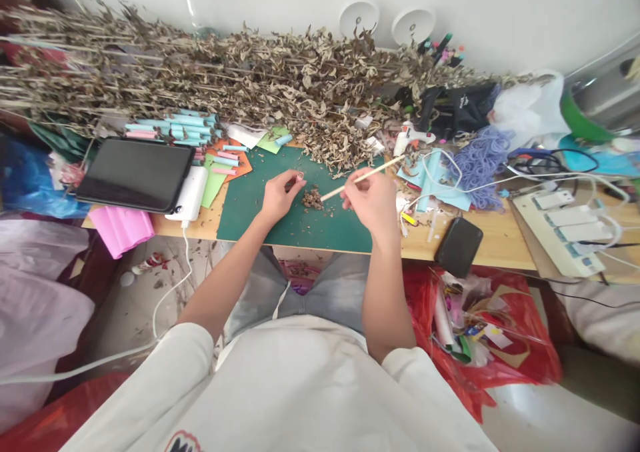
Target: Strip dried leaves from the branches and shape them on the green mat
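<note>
My left hand (281, 197) is closed, thumb and fingers curled around what looks like a small pink paper tube (300, 175), mostly hidden by the fingers. In my right hand (374, 199) is a thin pale wooden stick (385, 166), pinched and slanting down to the left. Its lower end touches or hovers by a small heap of crumbled dry leaves (313, 199) between the hands. Beneath lies a dark green cutting mat (245, 205). Several blue paper rolls (193, 129) and pink ones (223, 171) lie to the left.
Dried leafy stems (225, 72) cover the back of the table. A tablet (135, 175) and a white power bank (193, 195) sit left. On the right are a glue gun (411, 137), purple yarn (483, 165), a black phone (459, 247) and a power strip (563, 229). A red bag (530, 345) holds scraps below.
</note>
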Available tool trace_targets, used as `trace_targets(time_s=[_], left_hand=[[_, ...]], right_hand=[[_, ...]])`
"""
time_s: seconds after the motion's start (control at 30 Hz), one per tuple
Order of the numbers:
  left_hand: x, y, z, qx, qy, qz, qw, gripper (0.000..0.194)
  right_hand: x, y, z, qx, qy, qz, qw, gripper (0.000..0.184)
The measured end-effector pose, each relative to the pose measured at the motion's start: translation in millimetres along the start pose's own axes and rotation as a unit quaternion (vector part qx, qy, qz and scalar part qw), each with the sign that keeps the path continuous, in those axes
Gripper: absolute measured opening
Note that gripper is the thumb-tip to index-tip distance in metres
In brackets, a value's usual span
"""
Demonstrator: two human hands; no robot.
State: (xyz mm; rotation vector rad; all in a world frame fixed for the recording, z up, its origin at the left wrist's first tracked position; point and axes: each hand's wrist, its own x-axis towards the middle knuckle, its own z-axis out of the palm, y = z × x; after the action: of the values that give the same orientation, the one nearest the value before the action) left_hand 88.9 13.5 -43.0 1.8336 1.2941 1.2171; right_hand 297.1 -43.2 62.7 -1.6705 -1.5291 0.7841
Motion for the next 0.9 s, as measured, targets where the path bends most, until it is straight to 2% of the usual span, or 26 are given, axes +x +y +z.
trace_targets(time_s=[0.1, 0.2, 0.47, 0.63, 0.73, 0.9], left_hand=[[-0.2, -1.5, 1.0, -0.007, -0.001, -0.004, 1.000, 0.020], [-0.1, -2.3, 2.0, -0.008, 0.003, -0.008, 1.000, 0.019], [-0.4, -4.7, 2.3, -0.007, 0.007, 0.001, 1.000, 0.018], [-0.1, -4.0, 0.7, 0.006, 0.000, 0.013, 1.000, 0.019], [0.1, -4.8, 0.2, 0.015, -0.001, 0.015, 1.000, 0.018], [0.2, -4.3, 1.0, 0.007, 0.000, 0.014, 1.000, 0.019]], right_hand=[[13.8, -18.3, 12.5, 0.075, -0.004, -0.079, 0.994, 0.018], [22.5, -28.8, 24.1, 0.077, 0.008, -0.120, 0.990, 0.022], [31.4, -31.6, 38.2, -0.040, -0.014, -0.168, 0.985, 0.021], [45.5, -35.8, 51.8, -0.150, -0.075, -0.190, 0.967, 0.017], [53.3, -32.7, 61.8, -0.181, -0.108, -0.196, 0.958, 0.017], [57.2, -34.4, 58.0, -0.136, -0.062, -0.212, 0.966, 0.026]])
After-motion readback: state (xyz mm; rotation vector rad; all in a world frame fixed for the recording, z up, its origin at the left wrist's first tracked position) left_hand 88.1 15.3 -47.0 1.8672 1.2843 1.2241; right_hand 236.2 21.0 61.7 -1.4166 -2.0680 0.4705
